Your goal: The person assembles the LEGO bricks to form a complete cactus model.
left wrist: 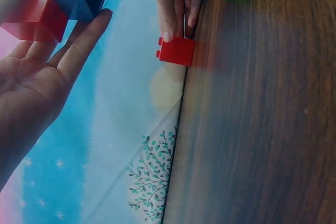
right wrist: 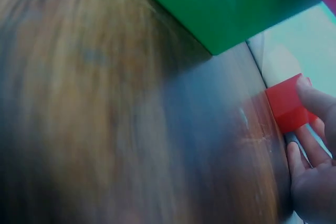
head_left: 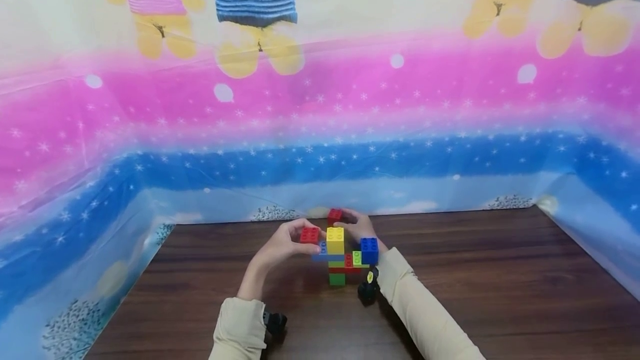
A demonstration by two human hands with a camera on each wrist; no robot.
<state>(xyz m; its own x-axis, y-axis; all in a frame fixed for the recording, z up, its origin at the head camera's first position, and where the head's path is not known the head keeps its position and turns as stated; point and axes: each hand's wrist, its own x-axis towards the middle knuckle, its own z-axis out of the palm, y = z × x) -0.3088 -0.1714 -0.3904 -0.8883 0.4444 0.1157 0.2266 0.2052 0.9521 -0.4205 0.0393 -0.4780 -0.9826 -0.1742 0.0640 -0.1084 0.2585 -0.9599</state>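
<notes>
A structure of toy building bricks stands upright on the table, with a green brick (head_left: 337, 279) at its base and a tall yellow brick (head_left: 335, 241) on top. My left hand (head_left: 285, 242) pinches a red brick (head_left: 309, 235) at the structure's left side, above a light blue brick (head_left: 327, 258). Behind the structure, my right hand (head_left: 359, 228) grips another red brick (head_left: 334, 215); in the left wrist view that brick (left wrist: 177, 51) is apart from the structure, low near the table's far edge. A dark blue brick (head_left: 369, 251) sits on the structure's right arm.
The brown wooden table (head_left: 480, 282) ends at a printed cloth backdrop (head_left: 280, 165) along its back and sides. Black wrist devices hang under both sleeves, the right one (head_left: 368, 288) close to the structure and the left one (head_left: 275, 323) nearer the front.
</notes>
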